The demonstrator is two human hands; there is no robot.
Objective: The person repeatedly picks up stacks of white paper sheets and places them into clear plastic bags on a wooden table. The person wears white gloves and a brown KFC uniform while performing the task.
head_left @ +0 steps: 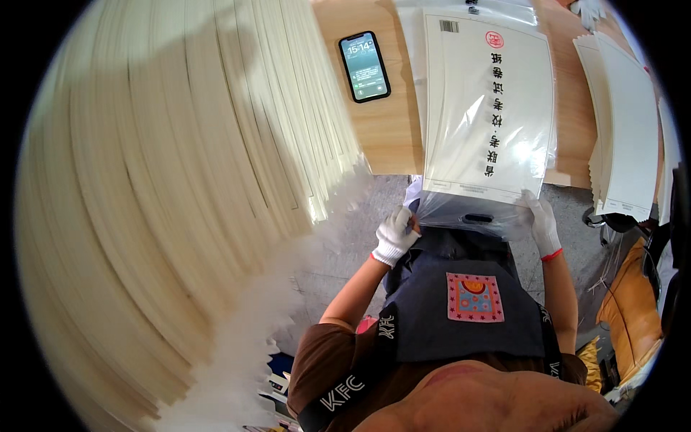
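In front of me a clear plastic bag lies on the wooden table, its near end hanging over the table edge. Inside it is a cream paper packet with black characters, a red round stamp and a barcode. A dark oval handle slot shows near the bag's open-looking near end. My left hand, in a white knit glove, is closed on the bag's near left corner, with bare fingertips showing. My right hand, gloved with a red cuff, grips the near right edge; some of its fingers are hidden.
A phone with a lit screen lies left of the bag. Tall stacks of cream paper fill the left side. More cream packets sit at the right table edge. Another person's gloved hand appears at the far right.
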